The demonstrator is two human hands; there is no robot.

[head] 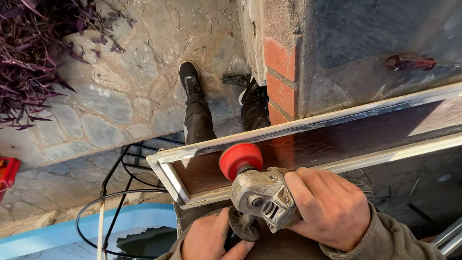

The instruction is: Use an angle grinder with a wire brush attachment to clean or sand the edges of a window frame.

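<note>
- A head-worn camera looked down at two bare hands working an angle grinder [260,195] in the lower middle of the frame.
- The right hand [329,204] was wrapped firmly around the grinder's grey, worn metal body, fingers closed over the top.
- The left hand [211,238], at the bottom edge, was closed around a part at the grinder's underside, beside a dark round disc [243,226]; what exactly it gripped could not be told.
- A red round pad [239,159] on the grinder's head sat against the near rail of a metal frame [166,168].
- The frame, silvery with a brown ribbed pane [337,139] inside, ran from centre left to the right edge.
- Above it, in the upper middle, stood a red brick pillar [281,77] with a grey wall behind.
- The person's black trousers and shoes [190,77] stood on stone paving [120,96].
- Purple-leaved plants [29,53] filled the upper left.
- Black wire hoops [115,192] and a blue surface [72,231] lay lower left.
</note>
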